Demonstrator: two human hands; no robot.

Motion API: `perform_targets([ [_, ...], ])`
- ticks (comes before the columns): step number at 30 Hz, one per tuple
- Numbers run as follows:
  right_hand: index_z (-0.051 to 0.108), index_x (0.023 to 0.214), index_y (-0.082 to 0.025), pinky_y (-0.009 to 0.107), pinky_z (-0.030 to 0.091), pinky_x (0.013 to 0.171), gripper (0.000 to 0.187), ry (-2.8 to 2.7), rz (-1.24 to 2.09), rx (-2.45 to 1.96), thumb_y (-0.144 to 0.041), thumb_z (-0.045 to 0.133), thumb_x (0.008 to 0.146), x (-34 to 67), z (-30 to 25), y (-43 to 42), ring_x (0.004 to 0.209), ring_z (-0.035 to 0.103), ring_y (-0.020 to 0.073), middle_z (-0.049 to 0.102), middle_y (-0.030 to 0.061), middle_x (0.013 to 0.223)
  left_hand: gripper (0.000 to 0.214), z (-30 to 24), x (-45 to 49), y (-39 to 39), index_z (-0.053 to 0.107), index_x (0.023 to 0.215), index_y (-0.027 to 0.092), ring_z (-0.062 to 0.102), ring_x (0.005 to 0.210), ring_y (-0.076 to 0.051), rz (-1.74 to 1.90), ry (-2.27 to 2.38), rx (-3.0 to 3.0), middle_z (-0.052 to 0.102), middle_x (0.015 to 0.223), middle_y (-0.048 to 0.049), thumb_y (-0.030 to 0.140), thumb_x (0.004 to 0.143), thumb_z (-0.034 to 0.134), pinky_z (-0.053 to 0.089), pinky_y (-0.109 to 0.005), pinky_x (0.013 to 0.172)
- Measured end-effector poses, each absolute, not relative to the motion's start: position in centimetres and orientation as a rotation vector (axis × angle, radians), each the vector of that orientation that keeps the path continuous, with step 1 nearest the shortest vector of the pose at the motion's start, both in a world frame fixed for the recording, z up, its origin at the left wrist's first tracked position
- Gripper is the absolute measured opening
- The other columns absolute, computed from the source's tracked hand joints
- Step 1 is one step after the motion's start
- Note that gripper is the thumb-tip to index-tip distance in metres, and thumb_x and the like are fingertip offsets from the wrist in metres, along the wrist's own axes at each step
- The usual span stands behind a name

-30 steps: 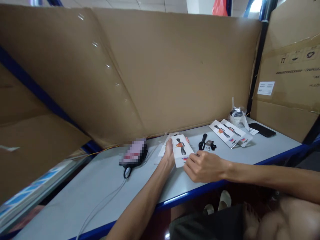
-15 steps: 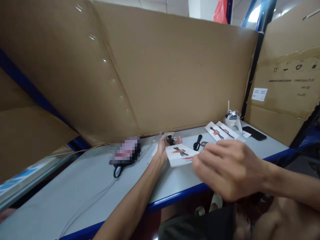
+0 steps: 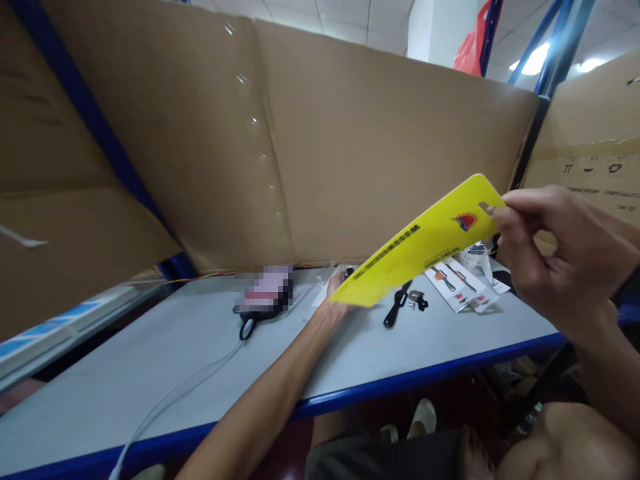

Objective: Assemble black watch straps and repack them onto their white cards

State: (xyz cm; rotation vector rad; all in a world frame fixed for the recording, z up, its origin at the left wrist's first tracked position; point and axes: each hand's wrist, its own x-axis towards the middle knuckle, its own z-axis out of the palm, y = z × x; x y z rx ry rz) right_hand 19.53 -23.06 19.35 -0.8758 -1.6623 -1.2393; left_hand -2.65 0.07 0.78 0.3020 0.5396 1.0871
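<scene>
My right hand is raised in front of me and pinches one end of a yellow printed card, which slants down to the left. My left hand is stretched out over the grey table, with its fingers hidden behind the card's lower end. A small dark part shows just above that hand; whether the hand holds it I cannot tell. On the table just right of the card lie a black strap piece and a small metal-and-black part.
Two white packaging cards with straps and a clear bag lie at the right. A dark blurred-out object with a loop and a pale cable sits at the left. Cardboard sheets wall the back; a carton stands at the right.
My right hand has lifted the card off the table and turned it, so its yellow side now faces me. My left hand has stayed near the same spot on the table.
</scene>
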Motion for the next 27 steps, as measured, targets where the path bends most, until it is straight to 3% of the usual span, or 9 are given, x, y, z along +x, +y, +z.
perform_targets([
  [5, 0.068, 0.099, -0.015, 0.029, 0.040, 0.059, 0.023, -1.739, -1.302, -1.136, -0.019, 0.047, 0.106, 23.7, 16.5, -16.4, 0.071, 0.063, 0.0166, 0.073, 0.0064, 0.085, 0.043, 1.7, -1.3, -0.1, 0.057, 0.114, 0.016, 0.071, 0.075, -0.026, 1.049, 0.647, 0.141, 0.068, 0.098, -0.0173, 0.047, 0.106, 0.029, 0.062, -0.038, 0.059],
  [8, 0.069, 0.100, -0.014, 0.029, 0.038, 0.060, 0.027, -2.045, -1.212, -1.441, -0.006, 0.043, 0.100, 25.7, 11.9, -13.2, 0.077, 0.064, 0.0188, 0.073, 0.0092, 0.089, 0.044, 1.7, -1.1, -0.3, 0.055, 0.110, 0.016, 0.071, 0.076, -0.025, 1.035, 0.669, 0.156, 0.066, 0.099, -0.0172, 0.051, 0.106, 0.028, 0.062, -0.037, 0.058],
  [12, 0.069, 0.113, -0.015, 0.028, 0.044, 0.065, 0.030, -2.616, -0.982, -1.591, -0.002, 0.049, 0.096, 26.7, 5.7, -11.9, 0.086, 0.070, 0.0199, 0.074, 0.0126, 0.108, 0.041, 1.6, -1.0, -0.6, 0.055, 0.115, 0.016, 0.072, 0.076, -0.026, 1.018, 0.649, 0.165, 0.067, 0.098, -0.0164, 0.048, 0.106, 0.030, 0.063, -0.041, 0.061],
  [15, 0.068, 0.120, -0.015, 0.029, 0.049, 0.067, 0.034, -2.784, -0.854, -1.680, 0.000, 0.051, 0.095, 26.6, 3.2, -12.4, 0.086, 0.073, 0.0211, 0.074, 0.0132, 0.110, 0.044, 1.6, -0.8, -0.9, 0.056, 0.123, 0.014, 0.073, 0.076, -0.027, 1.011, 0.640, 0.181, 0.069, 0.098, -0.0180, 0.046, 0.106, 0.030, 0.065, -0.044, 0.064],
  [21, 0.075, 0.102, -0.013, 0.033, 0.051, 0.074, 0.023, -2.626, -0.569, -1.869, -0.007, 0.055, 0.095, 23.7, 4.9, -13.2, 0.091, 0.075, 0.0264, 0.076, 0.0177, 0.103, 0.051, 1.8, 0.1, -1.6, 0.055, 0.132, 0.009, 0.076, 0.079, -0.028, 0.963, 0.658, 0.264, 0.071, 0.101, -0.0206, 0.047, 0.107, 0.031, 0.066, -0.043, 0.065],
  [27, 0.076, 0.104, -0.018, 0.027, 0.043, 0.070, 0.025, -2.317, 0.016, -1.740, -0.021, 0.051, 0.099, 17.4, 8.2, -9.5, 0.092, 0.073, 0.0235, 0.079, 0.0109, 0.101, 0.047, 1.8, 0.9, -2.5, 0.060, 0.122, 0.013, 0.077, 0.083, -0.027, 0.913, 0.687, 0.403, 0.073, 0.099, -0.0176, 0.046, 0.108, 0.030, 0.066, -0.044, 0.074],
])
